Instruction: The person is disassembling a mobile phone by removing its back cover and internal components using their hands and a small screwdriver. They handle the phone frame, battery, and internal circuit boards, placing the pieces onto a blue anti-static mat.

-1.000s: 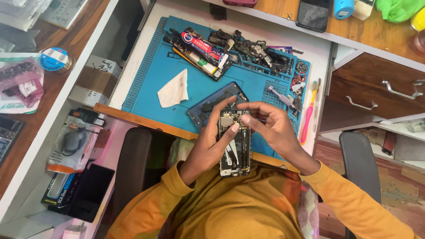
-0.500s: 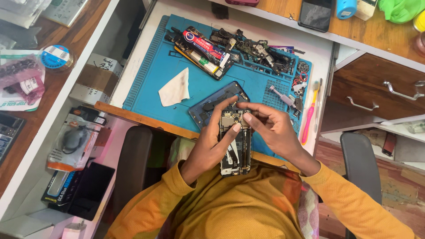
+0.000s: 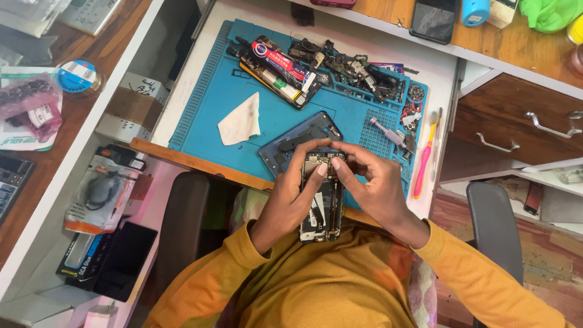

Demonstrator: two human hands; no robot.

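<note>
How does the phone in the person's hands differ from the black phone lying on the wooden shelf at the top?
The opened phone has its back removed, so its inner parts show; the black phone is closed, a plain dark surface. The left hand and right hand hold the opened phone above the lap; the black phone lies untouched on the wooden shelf. Both are slim rectangles.

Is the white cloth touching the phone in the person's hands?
Apart. The head view shows the cloth lying on the blue mat, with bare mat between it and the phone.
</note>
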